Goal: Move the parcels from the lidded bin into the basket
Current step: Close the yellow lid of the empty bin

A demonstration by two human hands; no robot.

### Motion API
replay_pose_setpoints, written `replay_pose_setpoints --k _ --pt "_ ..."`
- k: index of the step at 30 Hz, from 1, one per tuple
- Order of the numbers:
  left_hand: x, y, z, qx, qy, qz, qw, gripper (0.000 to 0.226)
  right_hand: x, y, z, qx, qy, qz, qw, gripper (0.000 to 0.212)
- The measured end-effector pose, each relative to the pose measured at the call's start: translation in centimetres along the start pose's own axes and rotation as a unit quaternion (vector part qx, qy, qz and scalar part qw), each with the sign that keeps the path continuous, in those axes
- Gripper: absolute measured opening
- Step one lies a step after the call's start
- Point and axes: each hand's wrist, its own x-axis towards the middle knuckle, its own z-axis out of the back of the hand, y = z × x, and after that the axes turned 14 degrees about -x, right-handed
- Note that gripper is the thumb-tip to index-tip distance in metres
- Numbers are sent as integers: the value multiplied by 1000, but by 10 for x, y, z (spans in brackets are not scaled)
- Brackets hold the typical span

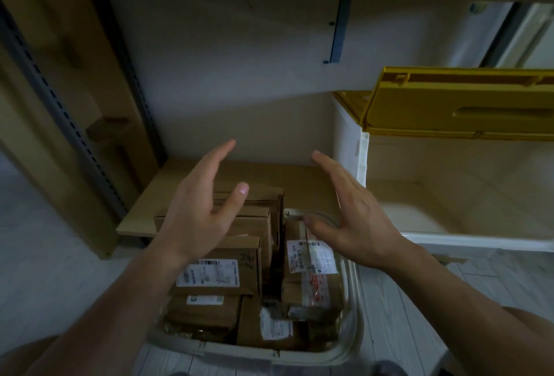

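Both hands hover spread and empty above the basket [350,342]. The left hand [198,213] and right hand [356,219] face each other palm to palm, fingers loosely splayed, touching nothing. Brown parcels [227,267] fill the basket directly beneath them. The lidded bin [449,225] stands at right, yellow lid [461,105] raised, interior bare.

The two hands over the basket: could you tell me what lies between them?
In the head view, the left hand and right hand are open and apart; below the gap are stacked brown parcels in the basket.
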Motion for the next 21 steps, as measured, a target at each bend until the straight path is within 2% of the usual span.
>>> replay_pose_setpoints --k 5,11,17,21 --pt "5 -3 -13 1 13 -11 1000 69 7 -7 -4 -3 -8 4 1000 91" --pt "25 -8 -42 -14 29 -35 999 64 9 -18 7 -14 -64 -3 998 88" --pt "58 -18 -76 -49 75 -40 995 57 -6 -45 27 -45 -95 -55 993 86" --pt "86 -43 -102 -168 73 -25 983 49 -18 -58 43 -66 -113 -76 988 86"
